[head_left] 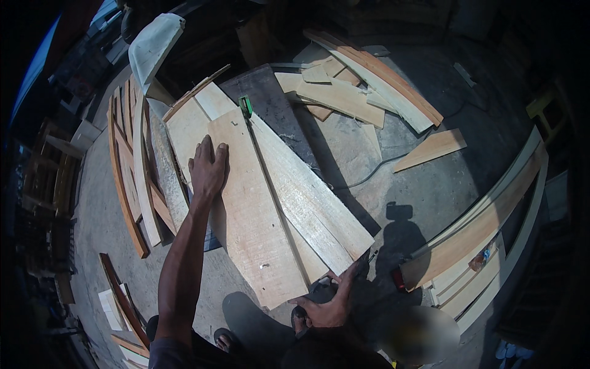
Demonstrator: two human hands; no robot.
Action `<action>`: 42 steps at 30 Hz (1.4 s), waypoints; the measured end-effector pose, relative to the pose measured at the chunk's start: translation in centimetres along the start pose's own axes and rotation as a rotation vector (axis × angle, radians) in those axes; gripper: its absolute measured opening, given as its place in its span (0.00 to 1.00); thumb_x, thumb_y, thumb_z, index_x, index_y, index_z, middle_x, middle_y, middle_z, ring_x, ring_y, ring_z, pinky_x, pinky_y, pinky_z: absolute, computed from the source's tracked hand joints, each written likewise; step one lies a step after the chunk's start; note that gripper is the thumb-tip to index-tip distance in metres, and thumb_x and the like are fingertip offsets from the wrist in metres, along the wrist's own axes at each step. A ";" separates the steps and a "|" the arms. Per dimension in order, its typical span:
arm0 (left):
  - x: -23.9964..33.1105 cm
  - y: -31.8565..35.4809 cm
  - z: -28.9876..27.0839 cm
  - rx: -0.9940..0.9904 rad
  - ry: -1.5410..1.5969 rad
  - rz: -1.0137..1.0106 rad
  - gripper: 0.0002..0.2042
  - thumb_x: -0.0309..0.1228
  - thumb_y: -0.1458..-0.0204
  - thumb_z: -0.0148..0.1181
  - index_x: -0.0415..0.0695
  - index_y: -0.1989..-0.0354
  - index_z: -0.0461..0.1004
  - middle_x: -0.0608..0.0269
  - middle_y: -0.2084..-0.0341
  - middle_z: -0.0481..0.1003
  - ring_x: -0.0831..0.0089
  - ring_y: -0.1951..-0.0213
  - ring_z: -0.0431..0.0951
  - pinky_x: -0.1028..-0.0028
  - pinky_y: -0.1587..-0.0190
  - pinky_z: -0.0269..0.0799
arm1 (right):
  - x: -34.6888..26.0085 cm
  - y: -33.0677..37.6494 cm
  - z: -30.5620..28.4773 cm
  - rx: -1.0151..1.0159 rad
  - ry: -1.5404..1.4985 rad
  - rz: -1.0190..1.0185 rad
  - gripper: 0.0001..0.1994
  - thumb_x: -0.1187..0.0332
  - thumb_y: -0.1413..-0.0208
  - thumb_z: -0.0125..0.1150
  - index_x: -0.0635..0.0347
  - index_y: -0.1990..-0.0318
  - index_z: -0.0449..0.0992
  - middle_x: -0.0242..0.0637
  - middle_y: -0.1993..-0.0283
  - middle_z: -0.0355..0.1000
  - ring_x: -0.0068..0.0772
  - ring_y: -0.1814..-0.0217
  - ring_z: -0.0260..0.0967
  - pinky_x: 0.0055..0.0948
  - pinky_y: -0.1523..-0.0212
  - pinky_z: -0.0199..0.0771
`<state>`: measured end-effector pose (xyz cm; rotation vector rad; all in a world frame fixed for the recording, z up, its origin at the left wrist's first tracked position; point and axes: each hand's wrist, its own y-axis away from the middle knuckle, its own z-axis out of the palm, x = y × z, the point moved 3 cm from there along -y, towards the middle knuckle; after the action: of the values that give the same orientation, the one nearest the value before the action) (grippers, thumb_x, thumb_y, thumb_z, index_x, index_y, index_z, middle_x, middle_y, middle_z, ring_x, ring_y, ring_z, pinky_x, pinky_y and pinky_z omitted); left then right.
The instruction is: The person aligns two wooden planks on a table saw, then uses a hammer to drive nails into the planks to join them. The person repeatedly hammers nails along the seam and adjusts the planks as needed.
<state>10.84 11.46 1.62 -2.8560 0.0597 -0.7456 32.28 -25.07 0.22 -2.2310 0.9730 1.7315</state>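
A wide wooden board [246, 203] lies lengthwise before me, with nails or small metal bits on its face. My left hand [209, 166] rests flat on its left edge, fingers stretched forward and little apart. At the near end my right hand [329, 307] grips the board ends, thumb by the wide board and fingers at the corner of a paler plank [307, 190]; part of its grip is hidden beneath the wood. Between the wide board and the plank runs a dark gap. Near its far end stands a small green piece [246, 106], kind unclear.
A dark worktop [264, 92] lies beneath the boards. Wood offcuts [341, 98] are heaped beyond it, near a cable [375, 175] on the floor. Curved planks stand at left [120, 172] and right [479, 215]. A white curved shell [153, 49] rises at far left.
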 end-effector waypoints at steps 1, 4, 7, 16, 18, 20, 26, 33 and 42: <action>-0.1 0.1 0.0 0.000 0.011 0.001 0.38 0.56 0.32 0.45 0.35 0.25 0.59 0.41 0.26 0.61 0.49 0.21 0.53 0.43 0.22 0.38 | 0.0 0.1 0.0 0.003 -0.002 0.007 0.79 0.55 0.78 0.94 0.67 0.19 0.40 0.64 0.35 0.68 0.57 0.33 0.69 0.47 0.33 0.71; -0.3 0.4 0.1 0.000 0.023 0.000 0.39 0.56 0.32 0.44 0.35 0.24 0.58 0.41 0.25 0.60 0.49 0.21 0.52 0.44 0.22 0.38 | 0.0 0.3 0.0 0.012 -0.003 -0.030 0.79 0.54 0.78 0.94 0.67 0.19 0.41 0.63 0.36 0.69 0.56 0.34 0.70 0.46 0.34 0.72; -0.3 0.6 0.1 -0.008 0.017 -0.006 0.39 0.56 0.31 0.44 0.35 0.24 0.58 0.41 0.25 0.60 0.50 0.21 0.52 0.45 0.21 0.38 | 0.2 0.4 0.1 0.027 0.023 -0.075 0.79 0.54 0.77 0.94 0.67 0.19 0.40 0.61 0.36 0.70 0.55 0.34 0.70 0.46 0.35 0.72; 0.2 1.0 -0.2 -0.013 0.034 -0.016 0.38 0.54 0.32 0.44 0.34 0.24 0.57 0.42 0.24 0.59 0.50 0.21 0.51 0.46 0.21 0.37 | 0.8 -0.2 0.3 0.027 -0.039 -0.242 0.78 0.53 0.75 0.93 0.67 0.19 0.40 0.59 0.38 0.70 0.51 0.38 0.73 0.43 0.39 0.75; 0.3 1.4 -0.3 -0.033 0.041 -0.022 0.38 0.54 0.32 0.44 0.34 0.23 0.56 0.42 0.24 0.58 0.51 0.20 0.51 0.47 0.21 0.36 | 1.1 0.5 0.3 0.028 -0.055 -0.161 0.76 0.56 0.74 0.93 0.67 0.19 0.41 0.59 0.39 0.71 0.50 0.39 0.74 0.43 0.39 0.75; 0.4 2.2 -0.6 -0.047 0.063 -0.014 0.39 0.54 0.32 0.44 0.34 0.23 0.55 0.41 0.24 0.57 0.51 0.20 0.49 0.48 0.21 0.34 | 1.3 1.4 0.5 0.027 -0.092 -0.105 0.73 0.61 0.71 0.93 0.67 0.19 0.43 0.58 0.41 0.72 0.50 0.40 0.75 0.43 0.39 0.75; 1.0 5.2 -1.4 -0.093 0.086 -0.009 0.39 0.53 0.32 0.45 0.35 0.22 0.52 0.42 0.22 0.55 0.52 0.19 0.45 0.52 0.19 0.31 | 2.2 1.8 0.6 0.043 -0.445 -0.135 0.59 0.77 0.60 0.85 0.66 0.21 0.48 0.52 0.48 0.75 0.46 0.43 0.76 0.42 0.38 0.76; -2.1 8.6 -2.6 0.186 0.050 -0.158 0.36 0.49 0.33 0.52 0.33 0.26 0.58 0.29 0.28 0.56 0.35 0.25 0.52 0.43 0.24 0.46 | 1.8 -2.7 -1.5 0.056 -0.817 0.097 0.39 0.69 0.38 0.67 0.53 0.25 0.50 0.48 0.38 0.65 0.42 0.51 0.73 0.45 0.48 0.86; -1.0 21.4 -1.4 0.243 0.260 -0.422 0.41 0.46 0.34 0.58 0.27 0.27 0.48 0.27 0.32 0.52 0.35 0.30 0.53 0.44 0.26 0.45 | -0.4 -5.6 -2.4 -0.214 -0.705 0.057 0.38 0.72 0.35 0.60 0.51 0.23 0.46 0.52 0.38 0.71 0.43 0.51 0.80 0.42 0.68 0.91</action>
<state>9.50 -9.68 -1.75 -2.5469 -0.5721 -1.1133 37.37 -21.74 -0.10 -1.4701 0.7028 2.4728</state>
